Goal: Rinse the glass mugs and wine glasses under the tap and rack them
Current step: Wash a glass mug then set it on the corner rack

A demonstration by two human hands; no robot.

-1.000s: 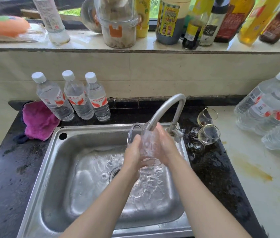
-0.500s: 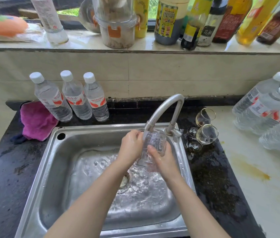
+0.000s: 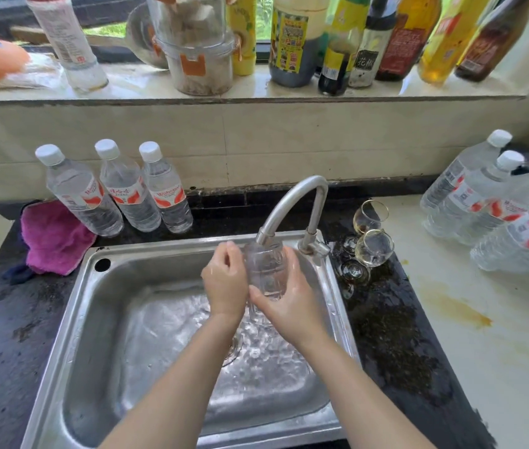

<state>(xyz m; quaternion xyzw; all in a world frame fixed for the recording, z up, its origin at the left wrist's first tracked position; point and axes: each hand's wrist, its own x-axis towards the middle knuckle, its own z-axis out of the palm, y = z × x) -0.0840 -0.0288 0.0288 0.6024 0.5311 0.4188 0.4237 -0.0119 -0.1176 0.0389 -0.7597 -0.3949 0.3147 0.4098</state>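
Observation:
A clear glass mug (image 3: 266,270) is upright right under the spout of the curved tap (image 3: 292,205), over the steel sink (image 3: 71,319). Water runs through it and splashes on the sink floor. My right hand (image 3: 289,303) cups the mug's lower right side with its fingers curled round it. My left hand (image 3: 225,280) grips the mug's left side, where the handle is hidden behind the fingers. Two stemmed wine glasses (image 3: 374,247) lie tipped on the wet dark counter just right of the tap, with another glass (image 3: 354,272) in front of them.
Three water bottles (image 3: 117,189) stand behind the sink at the left, beside a pink cloth (image 3: 55,238). More water bottles (image 3: 490,202) lie on the pale counter at the right. Sauce bottles and jars (image 3: 295,40) line the window sill.
The mug has been turned and raised closer under the spout. My left hand moved from the mug's front to its left side, and my right hand slid lower round the base.

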